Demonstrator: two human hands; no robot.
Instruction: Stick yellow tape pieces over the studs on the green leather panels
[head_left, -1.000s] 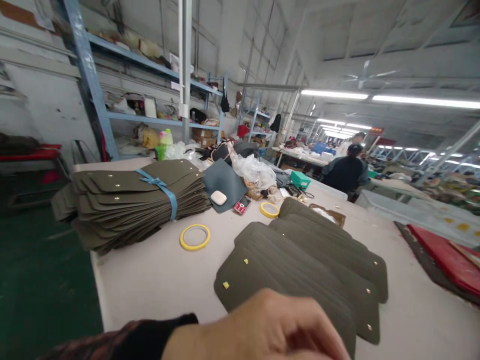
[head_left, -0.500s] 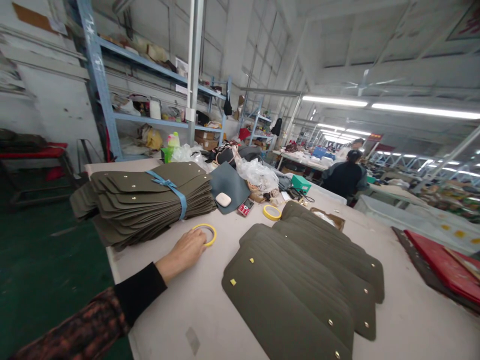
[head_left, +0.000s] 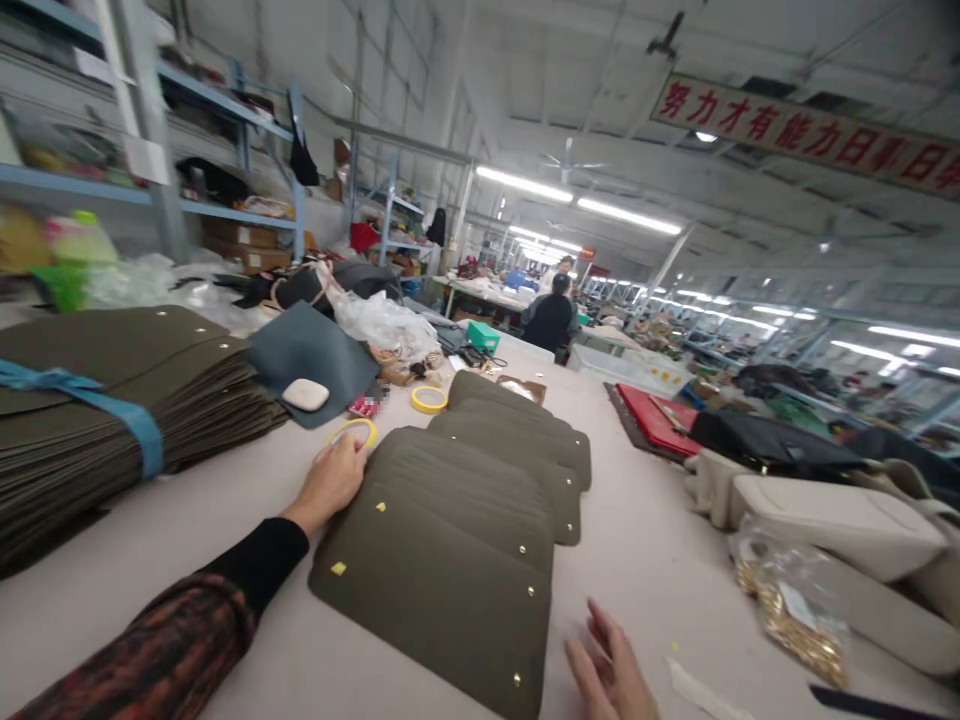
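Note:
My left hand is closed on a roll of yellow tape, just left of a fanned stack of olive-green panels. Small gold-coloured metal fittings run along the stack's right edge, and two yellow tape bits stick on its left side. At the bottom of the view my right hand is above the table, fingers apart, holding nothing. It is right of the stack's near corner. A second roll of yellow tape lies beyond the stack's left edge.
A thick olive bundle tied with a blue strip stands left. Behind are a blue-grey sheet, a white oval object and plastic bags. Right are beige bags and a bag of gold hardware. A person sits farther back.
The view has swung right. My left hand, still holding the tape roll, is now closer to the olive stack. My right hand has come into view at the bottom.

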